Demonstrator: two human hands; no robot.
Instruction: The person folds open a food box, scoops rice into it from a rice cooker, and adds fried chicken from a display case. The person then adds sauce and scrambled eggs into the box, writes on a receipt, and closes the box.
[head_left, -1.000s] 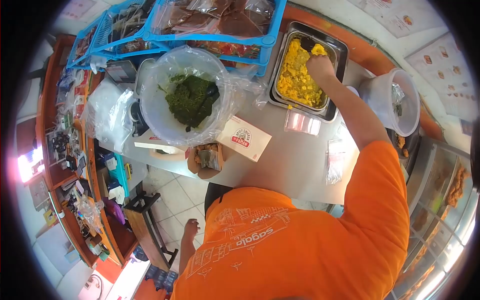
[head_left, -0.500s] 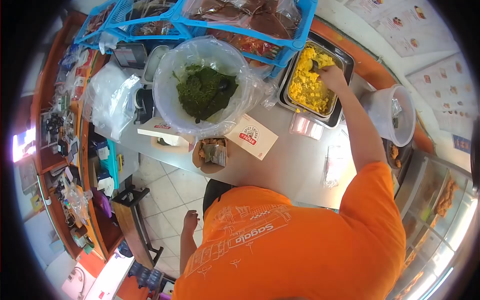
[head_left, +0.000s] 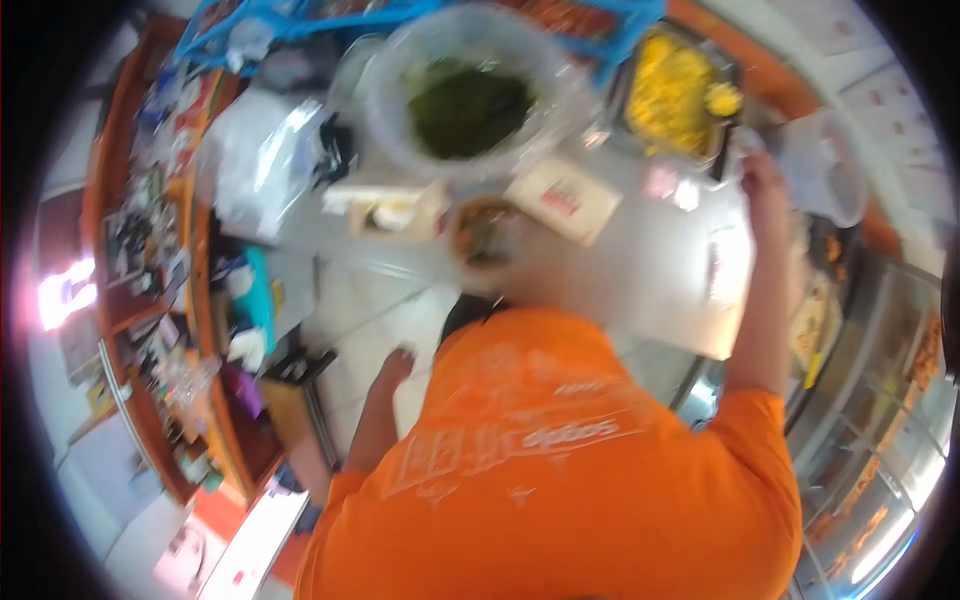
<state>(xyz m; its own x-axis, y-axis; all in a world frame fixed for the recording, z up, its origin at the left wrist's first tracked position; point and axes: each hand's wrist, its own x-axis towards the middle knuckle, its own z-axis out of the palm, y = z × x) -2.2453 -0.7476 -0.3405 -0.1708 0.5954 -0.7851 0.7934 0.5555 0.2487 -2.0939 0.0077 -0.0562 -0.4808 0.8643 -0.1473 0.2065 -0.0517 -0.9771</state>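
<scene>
My right hand (head_left: 765, 178) is closed on the dark handle of a spoon (head_left: 728, 150), with a clump of yellow food (head_left: 723, 99) on its end. The clump is over the right edge of a metal tray (head_left: 718, 160) that holds chopped yellow food (head_left: 668, 95). My left hand (head_left: 399, 365) hangs low beside my body, away from the table; its fingers are blurred and nothing shows in it. Between the hands, an open box with brown food (head_left: 485, 232) and a printed carton (head_left: 563, 200) lie on the metal table (head_left: 640, 270).
A large plastic-lined tub of chopped greens (head_left: 470, 110) stands behind the boxes. Blue crates (head_left: 400, 12) are beyond it. Another open carton (head_left: 395, 212) sits left, near clear bags (head_left: 250, 160). A translucent bucket (head_left: 825, 170) is at the right, with a glass display case (head_left: 880, 430) nearer.
My right hand has moved right and towards me, out from over the yellow food, with the loaded spoon. The view has shifted, and everything is more blurred.
</scene>
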